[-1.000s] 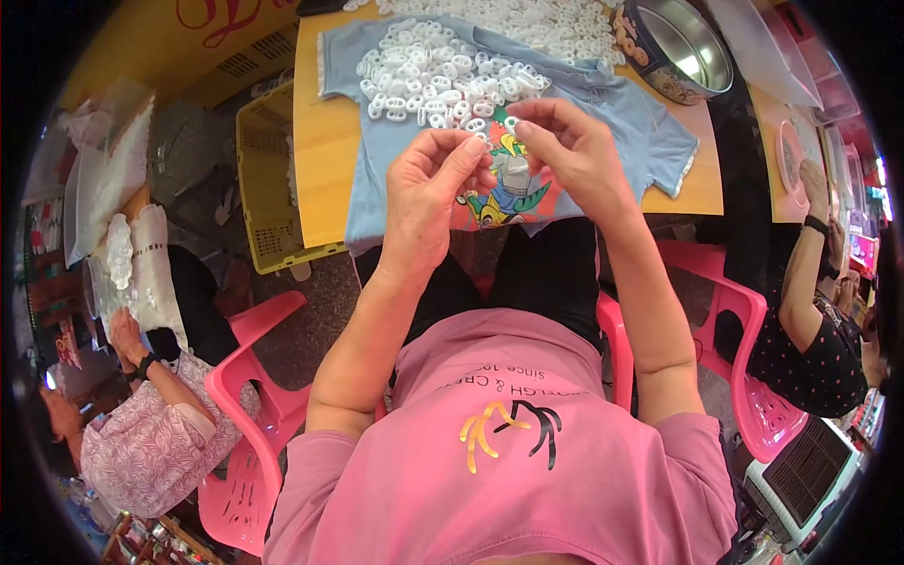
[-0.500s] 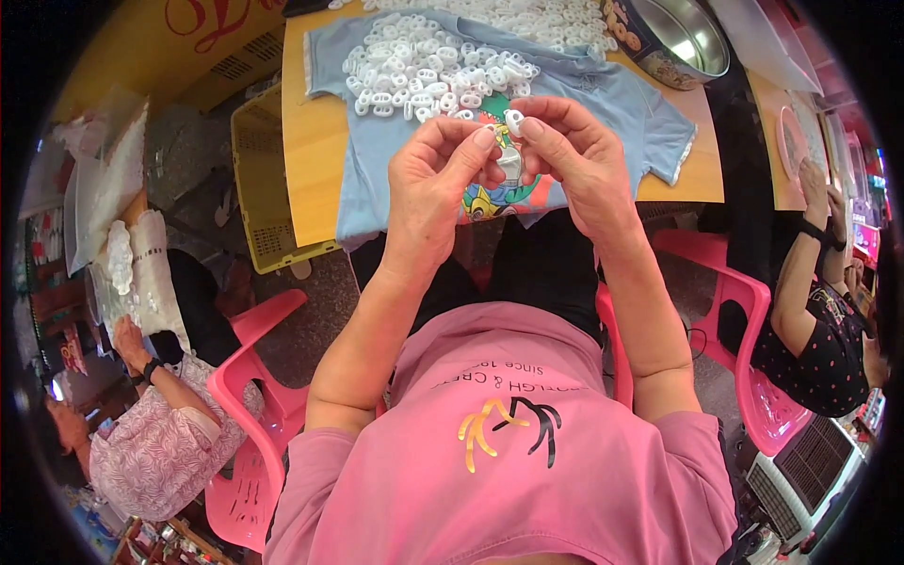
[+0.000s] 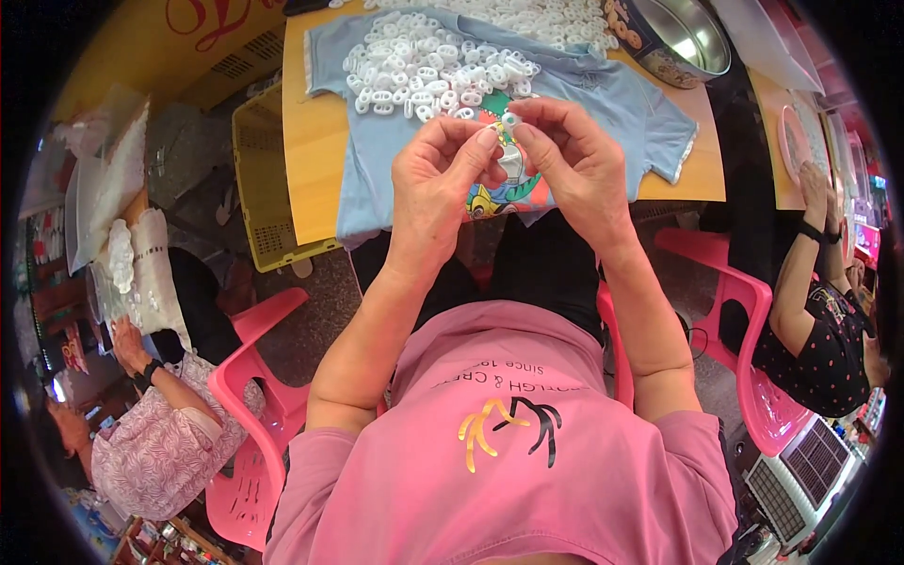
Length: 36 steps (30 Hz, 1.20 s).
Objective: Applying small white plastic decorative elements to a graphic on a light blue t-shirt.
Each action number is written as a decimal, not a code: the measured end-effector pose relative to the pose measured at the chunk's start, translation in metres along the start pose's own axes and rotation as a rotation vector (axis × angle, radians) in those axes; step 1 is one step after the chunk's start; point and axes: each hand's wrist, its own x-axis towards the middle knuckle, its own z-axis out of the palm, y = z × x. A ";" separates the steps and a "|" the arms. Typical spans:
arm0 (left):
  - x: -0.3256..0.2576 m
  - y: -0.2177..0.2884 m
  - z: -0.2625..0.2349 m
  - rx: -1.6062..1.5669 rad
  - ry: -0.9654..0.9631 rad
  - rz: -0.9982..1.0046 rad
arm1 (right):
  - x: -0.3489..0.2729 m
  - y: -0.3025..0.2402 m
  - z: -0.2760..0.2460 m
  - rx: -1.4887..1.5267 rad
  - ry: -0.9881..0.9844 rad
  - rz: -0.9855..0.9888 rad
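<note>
Between thumb and forefinger of my right hand [image 3: 574, 169] is a small white plastic piece [image 3: 509, 121] with a hole in it. My left hand [image 3: 441, 174] is closed close beside it, thumb pressed to the fingers; a small bit of white shows at its fingertips, too small to name. Both hands hover over a light blue T-shirt [image 3: 603, 104] with a colourful cartoon print, spread on the table. A heap of similar white pieces [image 3: 419, 66], oval with holes, lies on the shirt just beyond my hands.
More white pieces [image 3: 537, 21] cover the far side of the yellow-brown table [image 3: 311, 179]. A round metal tin [image 3: 692, 47] stands at the far right. A yellow crate [image 3: 264, 179] is left of the table. Co-workers sit on both sides, near pink chairs [image 3: 254, 395].
The white piece in my right fingers has turned and shifted slightly left. My right thumb has straightened a little. My left hand is nearly still.
</note>
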 end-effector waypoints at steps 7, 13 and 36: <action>-0.001 -0.001 0.003 -0.020 0.006 -0.008 | -0.002 0.000 0.001 -0.124 -0.012 -0.053; -0.003 -0.009 0.009 -0.080 0.042 0.012 | -0.006 0.000 0.006 0.069 0.020 -0.023; -0.013 -0.020 -0.004 0.040 -0.284 0.196 | -0.018 -0.011 0.009 0.785 -0.168 0.394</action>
